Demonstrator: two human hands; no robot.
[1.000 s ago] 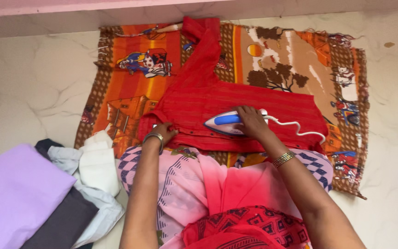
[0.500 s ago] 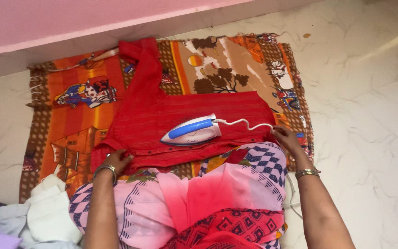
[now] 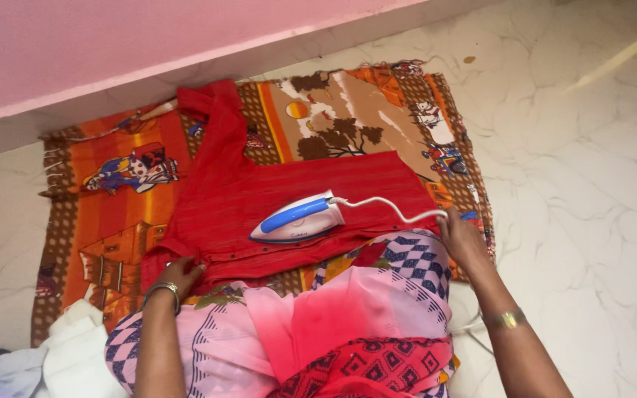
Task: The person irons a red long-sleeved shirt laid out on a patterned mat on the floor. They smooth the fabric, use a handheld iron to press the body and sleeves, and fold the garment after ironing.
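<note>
Head view shows a white and blue electric iron resting flat on a red ribbed cloth garment, at the middle of an orange patterned blanket on the marble floor. Nobody holds the iron (it may scorch the cloth if hot). The right hand, at 3 o'clock from the iron, has its grip clamped on the white cord; a pull could tip the iron. The left hand, at 8 o'clock, pinches the garment's hem, wrist bent.
</note>
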